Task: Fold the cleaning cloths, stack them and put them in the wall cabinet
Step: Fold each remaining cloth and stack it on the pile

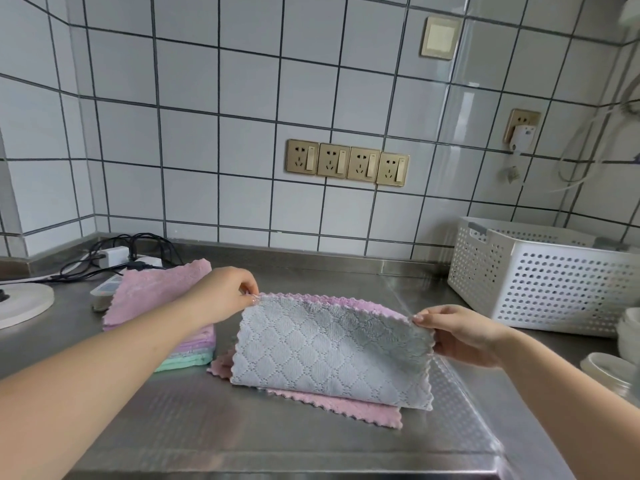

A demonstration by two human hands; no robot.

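A pink cleaning cloth with a grey diamond-patterned back [329,348] is half lifted off the steel counter [207,427], its near edge resting on the surface. My left hand [225,294] pinches its upper left corner and my right hand [464,336] pinches its upper right corner. The grey side faces me and the pink side shows along the top and bottom edges. To the left lies a stack of folded cloths [166,313], pink on top with purple and green layers below. The wall cabinet is out of view.
A white perforated basket [540,275] stands at the back right. White bowls and lids [620,355] sit at the right edge. Black cables and a white charger [114,256] lie at the back left, beside a round white base [24,303]. Wall sockets [346,162] sit above the counter.
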